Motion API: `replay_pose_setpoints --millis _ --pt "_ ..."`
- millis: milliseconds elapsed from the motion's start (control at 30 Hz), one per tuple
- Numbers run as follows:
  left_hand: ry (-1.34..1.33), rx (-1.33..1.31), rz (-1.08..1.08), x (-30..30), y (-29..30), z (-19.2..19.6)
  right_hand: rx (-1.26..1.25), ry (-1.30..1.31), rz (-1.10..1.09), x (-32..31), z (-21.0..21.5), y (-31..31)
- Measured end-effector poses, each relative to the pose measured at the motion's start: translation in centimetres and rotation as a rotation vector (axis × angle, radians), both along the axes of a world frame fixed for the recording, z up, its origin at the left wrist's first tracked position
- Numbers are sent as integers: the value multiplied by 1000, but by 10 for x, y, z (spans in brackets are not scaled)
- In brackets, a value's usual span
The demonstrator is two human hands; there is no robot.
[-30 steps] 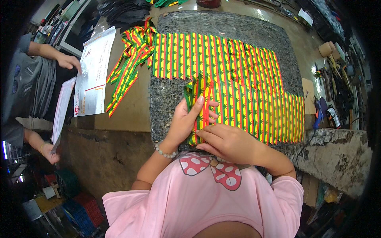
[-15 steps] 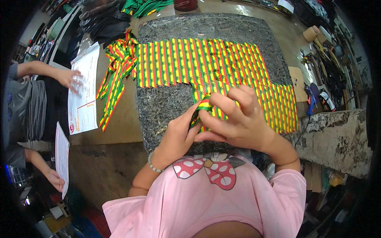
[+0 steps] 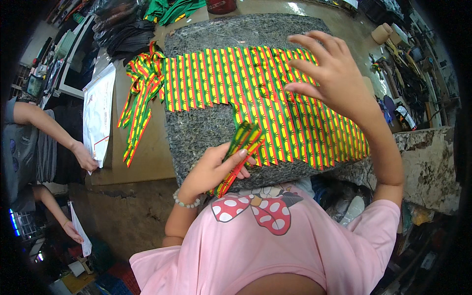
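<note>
Patterned ribbon strips [image 3: 211,78] in red, yellow and green, with slanted cut ends, lie side by side across a grey, plastic-wrapped padded board [image 3: 196,130]. Close to my body, my left hand [image 3: 206,172] grips a small folded bundle of the same ribbon [image 3: 244,141] between thumb and fingers. The bundle's upper end fans out over the near left part of the strips. My right hand [image 3: 339,78] is raised over the far right part of the strips, fingers spread and nothing in them. Part of the strips is hidden beneath it.
A loose heap of the ribbon [image 3: 142,93] lies left of the board. Further left, another person's hand [image 3: 84,156] holds a white printed packet [image 3: 98,115]; their other hand [image 3: 73,232] has a paper [image 3: 80,228]. Black cloth [image 3: 130,39] and green cloth [image 3: 177,11] lie behind.
My right hand has let go of the ribbon bundle and moved up and right, its fingers opening. My left hand keeps the bundle, slightly lower. The other person's upper hand has shifted down along the packet.
</note>
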State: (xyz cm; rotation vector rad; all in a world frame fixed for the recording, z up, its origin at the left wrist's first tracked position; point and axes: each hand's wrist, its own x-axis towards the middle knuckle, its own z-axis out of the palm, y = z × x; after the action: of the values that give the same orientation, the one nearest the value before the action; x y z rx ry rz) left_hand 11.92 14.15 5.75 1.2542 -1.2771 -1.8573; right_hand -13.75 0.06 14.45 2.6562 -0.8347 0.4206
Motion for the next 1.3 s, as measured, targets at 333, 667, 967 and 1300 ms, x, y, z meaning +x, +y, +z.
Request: replay_pose_setpoints --millis 333,667,967,1300 --pt "310 128 130 7 -5 -15 287 -277 174 56 -77 67" --pt "275 -128 847 62 -16 -30 726 -422 125 31 -91 75" --pt "346 -106 654 57 -16 -39 795 -378 229 41 -121 118" --pt "292 -110 633 58 -17 -42 887 -280 234 40 -124 107"
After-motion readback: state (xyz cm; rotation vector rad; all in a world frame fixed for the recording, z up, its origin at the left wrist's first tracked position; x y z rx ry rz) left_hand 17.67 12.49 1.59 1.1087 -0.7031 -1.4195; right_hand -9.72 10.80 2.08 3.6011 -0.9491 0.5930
